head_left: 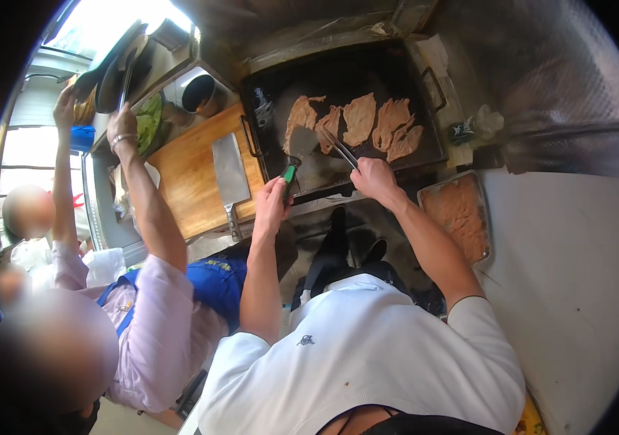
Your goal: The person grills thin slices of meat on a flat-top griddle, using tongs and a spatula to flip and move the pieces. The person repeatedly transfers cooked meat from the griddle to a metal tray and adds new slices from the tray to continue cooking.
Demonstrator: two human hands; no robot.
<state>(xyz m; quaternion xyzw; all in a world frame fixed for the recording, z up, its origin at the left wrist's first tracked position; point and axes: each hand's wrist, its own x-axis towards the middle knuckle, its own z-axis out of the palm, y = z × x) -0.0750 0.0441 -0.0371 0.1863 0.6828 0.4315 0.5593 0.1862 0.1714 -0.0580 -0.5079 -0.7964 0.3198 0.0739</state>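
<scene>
My left hand (271, 206) is closed around the green and black handle of a spatula (302, 143). Its flat metal blade rests at the left side of the dark griddle (353, 69), beside a piece of meat (300, 114). In my right hand (377, 180) is a pair of metal tongs (341, 151), the tips reaching a narrow meat slice (329, 122) near the middle. Further slices lie to the right, among them a broad one (359, 120) and a folded-looking group (395, 129). Whether the tongs grip meat I cannot tell.
Left of the griddle, a cleaver (230, 170) lies on a wooden cutting board (186, 163). A tray of raw-looking meat (456, 217) sits at right on a white counter (556, 290). A co-worker's hand (121, 129) at far left holds a long metal utensil near green leaves (149, 122).
</scene>
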